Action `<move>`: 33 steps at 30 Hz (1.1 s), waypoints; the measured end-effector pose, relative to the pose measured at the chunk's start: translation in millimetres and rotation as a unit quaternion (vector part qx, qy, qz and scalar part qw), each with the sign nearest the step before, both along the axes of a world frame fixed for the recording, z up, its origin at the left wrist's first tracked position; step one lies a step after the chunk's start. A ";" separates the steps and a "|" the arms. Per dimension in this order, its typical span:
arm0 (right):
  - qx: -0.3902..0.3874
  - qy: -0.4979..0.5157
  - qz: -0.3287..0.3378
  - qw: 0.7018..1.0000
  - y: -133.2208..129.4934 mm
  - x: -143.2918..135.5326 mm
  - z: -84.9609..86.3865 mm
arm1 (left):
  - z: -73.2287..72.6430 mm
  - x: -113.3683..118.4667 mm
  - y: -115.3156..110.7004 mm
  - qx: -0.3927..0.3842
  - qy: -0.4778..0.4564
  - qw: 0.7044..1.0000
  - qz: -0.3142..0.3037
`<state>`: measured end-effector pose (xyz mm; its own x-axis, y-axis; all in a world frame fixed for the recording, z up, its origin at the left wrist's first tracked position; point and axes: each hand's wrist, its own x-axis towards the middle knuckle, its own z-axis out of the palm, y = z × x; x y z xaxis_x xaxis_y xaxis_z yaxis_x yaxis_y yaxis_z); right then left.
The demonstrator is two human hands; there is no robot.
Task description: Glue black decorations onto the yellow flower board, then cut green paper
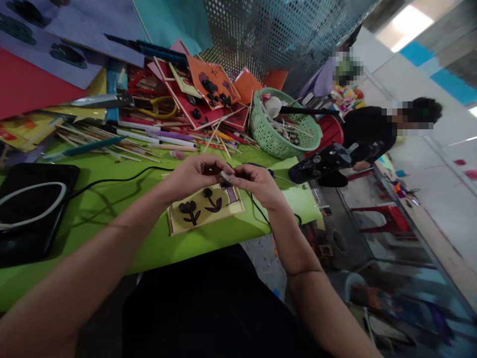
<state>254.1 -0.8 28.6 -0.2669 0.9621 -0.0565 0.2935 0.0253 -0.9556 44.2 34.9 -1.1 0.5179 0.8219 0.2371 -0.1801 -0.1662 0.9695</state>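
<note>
My left hand and my right hand meet over the table, fingertips pinched together. Between them is a small whitish lump; its kind is too small to make out. Just below lies a yellow card with a pale wooden edge, bearing dark flower shapes and purple drawn stems. The hands cover part of its upper edge. A small pinkish piece rests on the table behind my left hand.
Beyond the green table are a green basket, thin sticks, pens, a knife and decorated cards. A black device trails a cord. A dark bottle lies right; another person is farther off.
</note>
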 end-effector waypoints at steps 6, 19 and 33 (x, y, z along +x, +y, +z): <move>0.102 -0.140 -0.115 0.978 -32.6 16.6 -19.8 | -1.7 -3.0 2.4 -0.033 0.025 0.998 0.037; 0.250 -0.460 -0.148 0.839 -55.5 8.2 -54.2 | 6.1 -11.7 4.8 -0.042 0.054 0.990 0.119; 0.210 -0.447 -0.122 0.861 -53.0 9.7 -47.2 | 9.5 -11.4 6.2 -0.058 0.031 0.988 0.141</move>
